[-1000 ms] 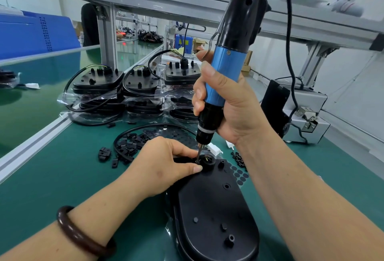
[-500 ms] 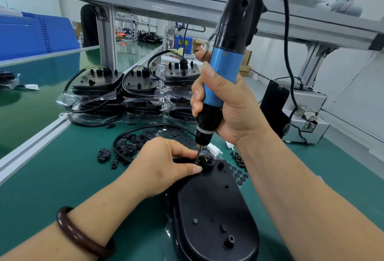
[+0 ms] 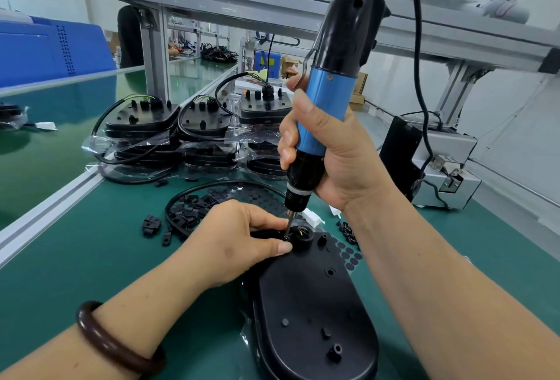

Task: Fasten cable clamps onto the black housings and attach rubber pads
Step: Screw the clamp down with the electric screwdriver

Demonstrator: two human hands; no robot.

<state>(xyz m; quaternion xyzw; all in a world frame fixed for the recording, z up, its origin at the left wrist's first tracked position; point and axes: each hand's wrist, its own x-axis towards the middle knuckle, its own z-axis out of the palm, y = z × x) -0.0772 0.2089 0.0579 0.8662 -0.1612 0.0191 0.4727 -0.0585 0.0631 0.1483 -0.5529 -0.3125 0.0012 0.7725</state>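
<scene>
Head view: the right hand (image 3: 339, 152) grips the electric screwdriver (image 3: 327, 107) nearly upright, its bit meeting the far end of the near black housing (image 3: 309, 304), just right of the left hand (image 3: 239, 237), which pinches what looks like the cable clamp (image 3: 266, 232).

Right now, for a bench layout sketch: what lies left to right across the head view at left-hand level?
Loose cable clamp, left hand, housing's round cable port, rubber pad sheet, grey metal box.
</scene>
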